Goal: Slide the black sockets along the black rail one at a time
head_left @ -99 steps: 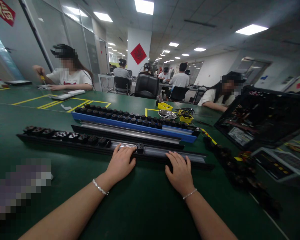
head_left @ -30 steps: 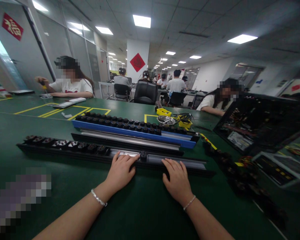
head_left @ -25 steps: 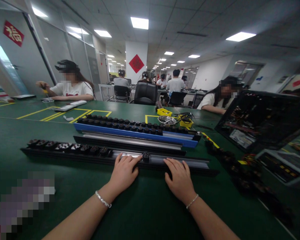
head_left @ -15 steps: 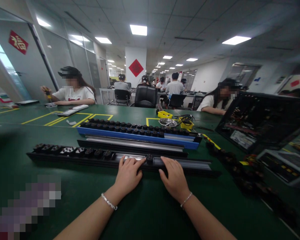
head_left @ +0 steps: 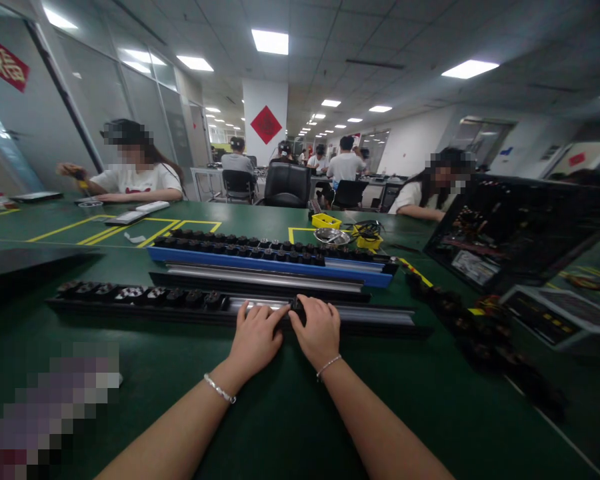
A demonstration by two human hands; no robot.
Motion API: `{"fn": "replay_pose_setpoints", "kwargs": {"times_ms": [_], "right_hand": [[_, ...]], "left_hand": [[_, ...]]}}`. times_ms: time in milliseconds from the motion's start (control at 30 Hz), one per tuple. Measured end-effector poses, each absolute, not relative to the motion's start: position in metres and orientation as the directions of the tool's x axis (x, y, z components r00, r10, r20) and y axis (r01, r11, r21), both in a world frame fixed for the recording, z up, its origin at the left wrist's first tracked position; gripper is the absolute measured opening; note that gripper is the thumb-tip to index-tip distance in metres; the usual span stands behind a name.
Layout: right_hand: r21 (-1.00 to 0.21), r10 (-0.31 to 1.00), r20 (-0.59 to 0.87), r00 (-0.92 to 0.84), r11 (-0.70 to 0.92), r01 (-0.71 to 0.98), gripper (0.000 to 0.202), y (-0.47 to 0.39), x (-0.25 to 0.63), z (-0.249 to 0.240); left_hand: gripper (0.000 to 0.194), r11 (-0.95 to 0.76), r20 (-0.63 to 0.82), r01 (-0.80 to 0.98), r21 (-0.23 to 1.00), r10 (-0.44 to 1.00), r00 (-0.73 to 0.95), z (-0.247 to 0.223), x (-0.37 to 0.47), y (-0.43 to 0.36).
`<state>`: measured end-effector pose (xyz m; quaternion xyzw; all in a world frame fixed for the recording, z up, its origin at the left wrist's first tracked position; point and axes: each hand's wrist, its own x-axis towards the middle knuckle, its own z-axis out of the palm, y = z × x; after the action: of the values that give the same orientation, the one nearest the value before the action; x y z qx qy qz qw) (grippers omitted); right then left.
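Note:
In the head view a long black rail with a silvery inner channel lies across the green table in front of me. Several black socket modules sit side by side in its left part. A single black socket module stands alone near the rail's middle, partly covered by fingers. My right hand grips this module between thumb and fingers. Resting on the rail to the left, my left hand is open with fingers spread, its index fingertip at the module's left side.
Behind lie another black rail and a blue rail with rows of modules. Yellow bins, a metal dish and an open computer case stand farther off. A power supply unit is at right. Two people sit across the table.
My right hand has moved left along the rail and closed on the lone module. My left hand stays beside it. The view has shifted slightly.

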<state>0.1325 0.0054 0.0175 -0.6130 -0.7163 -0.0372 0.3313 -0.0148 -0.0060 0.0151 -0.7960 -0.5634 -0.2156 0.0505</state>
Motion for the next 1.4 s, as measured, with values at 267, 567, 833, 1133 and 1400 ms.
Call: {"fn": "replay_pose_setpoints", "kwargs": {"times_ms": [267,567,833,1133,1400], "right_hand": [[-0.421,0.843,0.533,0.073,0.189,0.887,0.03,0.011,0.126,0.019],[-0.435,0.843,0.532,0.082,0.189,0.881,0.025,0.011,0.13,0.022],[-0.425,0.848,0.522,0.095,0.162,0.891,0.025,0.011,0.134,0.024],[-0.411,0.853,0.512,0.099,0.142,0.901,0.024,0.012,0.135,0.025],[-0.404,0.85,0.514,0.111,0.126,0.906,0.023,0.012,0.14,0.024]], "left_hand": [[0.047,-0.368,0.418,0.912,0.182,0.868,0.267,0.012,-0.013,-0.005],[0.048,-0.387,0.414,0.902,0.189,0.865,0.285,0.013,-0.014,-0.006],[0.048,-0.397,0.418,0.896,0.198,0.861,0.289,0.012,-0.015,-0.006],[0.045,-0.389,0.424,0.901,0.193,0.861,0.281,0.012,-0.015,-0.006],[0.045,-0.393,0.428,0.896,0.206,0.86,0.279,0.012,-0.015,-0.005]]}}
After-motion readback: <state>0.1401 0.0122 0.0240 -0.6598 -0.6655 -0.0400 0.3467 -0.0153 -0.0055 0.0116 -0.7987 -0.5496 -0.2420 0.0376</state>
